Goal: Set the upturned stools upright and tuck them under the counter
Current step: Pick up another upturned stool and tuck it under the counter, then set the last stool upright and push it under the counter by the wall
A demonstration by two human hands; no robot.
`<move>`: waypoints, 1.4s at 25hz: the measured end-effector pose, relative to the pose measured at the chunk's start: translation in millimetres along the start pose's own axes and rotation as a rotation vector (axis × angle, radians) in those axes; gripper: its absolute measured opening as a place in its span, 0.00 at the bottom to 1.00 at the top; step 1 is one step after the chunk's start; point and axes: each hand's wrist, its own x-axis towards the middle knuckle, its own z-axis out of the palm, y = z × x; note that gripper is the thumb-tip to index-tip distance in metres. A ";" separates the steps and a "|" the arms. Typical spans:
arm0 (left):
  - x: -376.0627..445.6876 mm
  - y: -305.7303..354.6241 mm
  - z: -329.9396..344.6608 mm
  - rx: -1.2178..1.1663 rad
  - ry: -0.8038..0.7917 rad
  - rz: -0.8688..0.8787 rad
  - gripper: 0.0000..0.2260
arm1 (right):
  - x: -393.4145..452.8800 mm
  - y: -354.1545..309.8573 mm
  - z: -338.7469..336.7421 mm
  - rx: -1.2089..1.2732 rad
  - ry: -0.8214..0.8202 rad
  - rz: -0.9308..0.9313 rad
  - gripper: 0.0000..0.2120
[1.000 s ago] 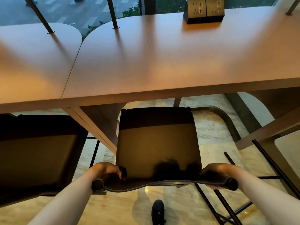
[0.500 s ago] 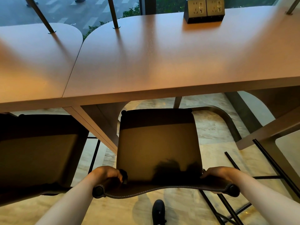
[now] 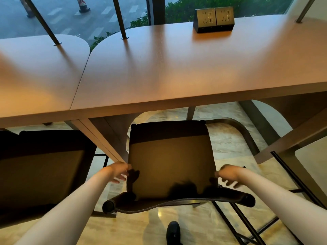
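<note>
Along the window runs the worktop (image 3: 177,71); its front edge overhangs only the far end of the upright stool (image 3: 169,160), with open floor (image 3: 230,138) beyond. Left hand (image 3: 118,173) and right hand (image 3: 228,174) hover released beside the seat. I'd regrip the backrest and push straight, minding the worktop's slanted support panel (image 3: 106,138) on the left.

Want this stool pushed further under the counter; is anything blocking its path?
Nothing visible does: the stool faces the open gap under the counter, with the slanted support close beside its left edge.
</note>
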 end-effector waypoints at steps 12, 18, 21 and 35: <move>-155.4 86.2 55.5 -0.171 0.030 0.904 0.11 | -129.5 -10.2 7.6 0.365 0.291 -0.753 0.08; -234.2 102.9 155.6 -0.202 -0.052 1.142 0.13 | -203.6 98.9 31.1 0.501 0.566 -0.879 0.11; -272.7 98.4 223.4 -0.156 -0.156 1.261 0.15 | -239.1 174.2 61.7 0.655 0.693 -0.893 0.12; -430.3 29.9 600.0 0.283 -0.797 1.362 0.14 | -387.3 549.2 262.5 1.199 1.188 -0.381 0.11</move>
